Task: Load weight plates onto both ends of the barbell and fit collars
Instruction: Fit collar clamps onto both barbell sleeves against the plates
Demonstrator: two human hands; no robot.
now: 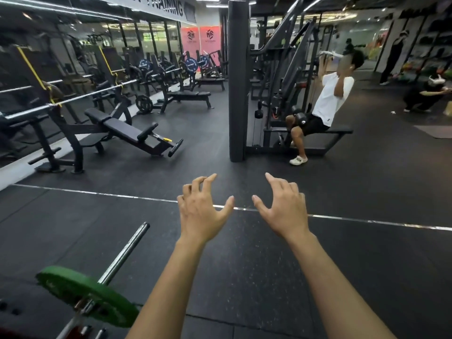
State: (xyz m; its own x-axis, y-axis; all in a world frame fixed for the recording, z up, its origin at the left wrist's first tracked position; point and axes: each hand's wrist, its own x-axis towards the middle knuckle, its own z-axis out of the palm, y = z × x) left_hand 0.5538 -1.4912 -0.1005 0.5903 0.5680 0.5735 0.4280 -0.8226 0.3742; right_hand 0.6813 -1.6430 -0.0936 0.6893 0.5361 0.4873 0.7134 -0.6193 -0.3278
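Both grips, left hand (200,211) and right hand (283,211), are hovering released and empty; the barbell (127,250), running lengthwise away with its green plate (80,292), is lying nearer the left hand.

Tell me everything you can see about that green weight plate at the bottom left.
The green weight plate is a flat round disc, matte and rubbery-looking, threaded on the barbell near the lower left. The chrome sleeve pokes out past it, bare, with no collar visible outside it. Neither hand touches it; nothing else visibly touches it. Its lower edge is slightly blurred.
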